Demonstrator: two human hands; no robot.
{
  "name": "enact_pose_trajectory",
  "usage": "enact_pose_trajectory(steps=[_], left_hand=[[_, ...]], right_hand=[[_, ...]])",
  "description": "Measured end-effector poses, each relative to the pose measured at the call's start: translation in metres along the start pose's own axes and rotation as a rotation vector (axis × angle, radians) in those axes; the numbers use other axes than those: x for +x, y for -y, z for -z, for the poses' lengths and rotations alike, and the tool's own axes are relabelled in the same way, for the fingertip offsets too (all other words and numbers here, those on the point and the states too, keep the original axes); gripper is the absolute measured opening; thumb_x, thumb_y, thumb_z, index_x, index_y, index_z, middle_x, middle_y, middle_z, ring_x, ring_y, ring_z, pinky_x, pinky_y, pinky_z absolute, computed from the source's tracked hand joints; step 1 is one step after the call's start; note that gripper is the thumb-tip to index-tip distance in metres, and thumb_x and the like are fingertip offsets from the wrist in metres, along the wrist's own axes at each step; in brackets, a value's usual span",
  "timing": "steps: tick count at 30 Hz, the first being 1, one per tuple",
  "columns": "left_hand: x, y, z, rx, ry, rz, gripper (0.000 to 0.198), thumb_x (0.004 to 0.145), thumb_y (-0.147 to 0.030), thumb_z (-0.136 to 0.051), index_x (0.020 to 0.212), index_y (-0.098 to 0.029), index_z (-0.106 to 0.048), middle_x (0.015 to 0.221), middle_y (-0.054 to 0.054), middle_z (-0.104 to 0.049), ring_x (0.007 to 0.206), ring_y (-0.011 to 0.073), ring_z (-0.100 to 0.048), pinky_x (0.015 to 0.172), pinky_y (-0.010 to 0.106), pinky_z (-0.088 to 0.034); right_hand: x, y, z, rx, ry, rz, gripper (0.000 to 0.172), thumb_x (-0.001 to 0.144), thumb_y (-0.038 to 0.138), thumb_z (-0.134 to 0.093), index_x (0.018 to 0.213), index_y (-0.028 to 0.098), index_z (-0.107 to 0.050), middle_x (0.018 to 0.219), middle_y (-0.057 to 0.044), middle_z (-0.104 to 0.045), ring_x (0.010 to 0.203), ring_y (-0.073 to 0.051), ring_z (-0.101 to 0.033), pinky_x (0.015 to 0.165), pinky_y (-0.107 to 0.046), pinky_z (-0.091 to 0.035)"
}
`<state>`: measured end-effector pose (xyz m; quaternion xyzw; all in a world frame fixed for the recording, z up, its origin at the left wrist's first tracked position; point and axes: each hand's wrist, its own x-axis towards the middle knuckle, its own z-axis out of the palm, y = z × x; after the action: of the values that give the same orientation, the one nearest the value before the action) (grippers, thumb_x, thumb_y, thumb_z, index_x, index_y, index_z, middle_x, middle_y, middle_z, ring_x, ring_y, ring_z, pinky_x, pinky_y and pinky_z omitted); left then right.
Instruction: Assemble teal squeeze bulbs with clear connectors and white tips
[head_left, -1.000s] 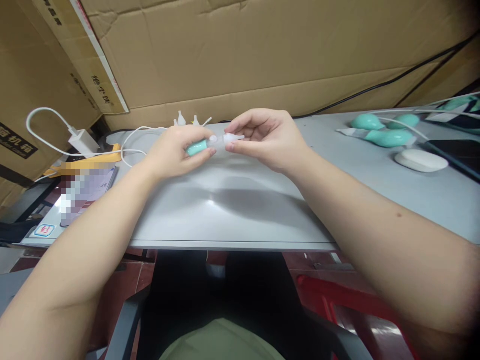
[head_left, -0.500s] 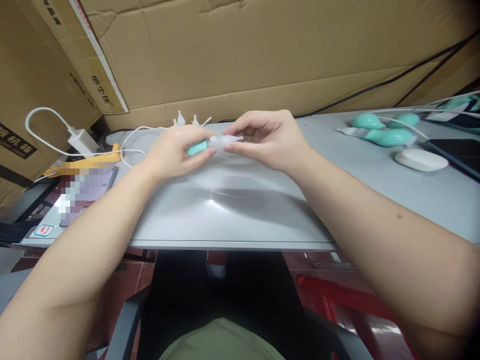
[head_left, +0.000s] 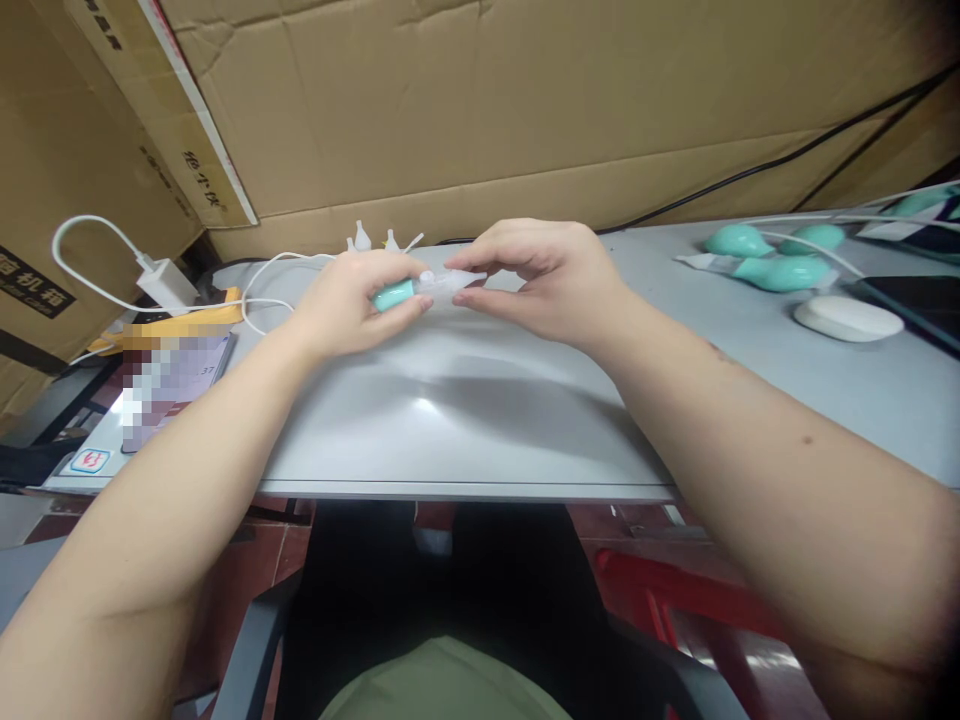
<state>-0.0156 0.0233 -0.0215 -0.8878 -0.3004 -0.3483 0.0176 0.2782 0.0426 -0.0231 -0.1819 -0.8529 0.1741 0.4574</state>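
My left hand (head_left: 356,305) is closed around the teal bulb of a bulb nasal aspirator (head_left: 394,294), hiding most of it. A frosted, see-through nozzle (head_left: 444,287) extends from the bulb toward the right, tapering to a narrow tip. On the nozzle's far and near sides lie the finger and thumb of my right hand (head_left: 536,275), in a pinch around it. Both hands are just above the grey table. Behind my left hand stand several small whitish nozzles (head_left: 361,237), partly covered by it.
At the right lie several teal bulbs (head_left: 784,272), a white rounded case (head_left: 847,318) and a dark phone-like slab (head_left: 919,305). On the left are a white charger (head_left: 166,285), an orange strip (head_left: 180,318) and a blurred-out device (head_left: 176,385). Cardboard (head_left: 525,110) walls the table's back.
My right hand has shifted slightly, its fingers a little more spread along the nozzle. My left hand keeps its hold on the bulb.
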Motion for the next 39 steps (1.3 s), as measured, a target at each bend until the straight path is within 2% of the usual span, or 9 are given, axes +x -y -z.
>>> enact_pose_trajectory(steps=[4,13,19,25,32,39], left_hand=[[0.000,0.000,0.001,-0.048,-0.024,-0.028,0.042,0.118,-0.060,-0.067,0.122,-0.025,-0.088,0.106,0.007,-0.090,0.095,0.0248,-0.082,0.091,0.041,-0.066],[0.000,0.001,0.002,0.031,0.002,-0.041,0.037,0.115,-0.054,-0.065,0.120,-0.026,-0.088,0.104,0.007,-0.090,0.091,0.0251,-0.080,0.085,0.040,-0.062],[-0.001,0.001,0.004,0.091,0.033,-0.018,0.038,0.117,-0.055,-0.065,0.125,-0.027,-0.089,0.110,0.008,-0.092,0.096,0.0270,-0.083,0.088,0.042,-0.064],[-0.002,-0.001,0.005,0.135,0.034,0.000,0.039,0.117,-0.057,-0.065,0.130,-0.028,-0.089,0.114,0.008,-0.094,0.102,0.0280,-0.084,0.091,0.042,-0.064],[-0.004,-0.004,0.006,0.208,0.022,-0.003,0.038,0.117,-0.053,-0.065,0.131,-0.029,-0.090,0.110,0.009,-0.092,0.101,0.0287,-0.083,0.088,0.042,-0.061],[-0.003,-0.003,0.008,0.265,0.021,-0.033,0.041,0.116,-0.056,-0.063,0.130,-0.029,-0.092,0.105,0.009,-0.089,0.095,0.0284,-0.081,0.080,0.041,-0.058]], right_hand=[[-0.003,-0.002,0.000,-0.055,-0.033,0.015,0.038,0.105,0.061,-0.099,0.127,0.030,-0.097,0.122,-0.006,-0.095,0.105,-0.028,-0.088,0.105,-0.048,-0.078],[-0.003,0.003,0.003,-0.165,-0.007,0.064,0.033,0.116,0.061,-0.085,0.119,0.032,-0.100,0.108,-0.004,-0.094,0.096,-0.025,-0.085,0.093,-0.042,-0.069],[-0.001,0.005,0.003,-0.119,0.019,0.034,0.031,0.111,0.064,-0.089,0.110,0.035,-0.099,0.106,-0.004,-0.092,0.095,-0.027,-0.082,0.089,-0.043,-0.066],[0.001,0.010,0.002,-0.129,0.037,0.024,0.033,0.113,0.063,-0.085,0.106,0.033,-0.098,0.105,-0.006,-0.091,0.097,-0.028,-0.081,0.091,-0.045,-0.065],[0.000,0.009,0.002,-0.119,0.041,0.053,0.023,0.113,0.052,-0.087,0.113,0.032,-0.099,0.103,-0.007,-0.088,0.095,-0.028,-0.079,0.089,-0.045,-0.061],[-0.002,0.009,0.002,-0.154,0.048,0.037,0.028,0.113,0.056,-0.085,0.113,0.032,-0.099,0.099,-0.006,-0.087,0.091,-0.027,-0.076,0.086,-0.044,-0.062]])
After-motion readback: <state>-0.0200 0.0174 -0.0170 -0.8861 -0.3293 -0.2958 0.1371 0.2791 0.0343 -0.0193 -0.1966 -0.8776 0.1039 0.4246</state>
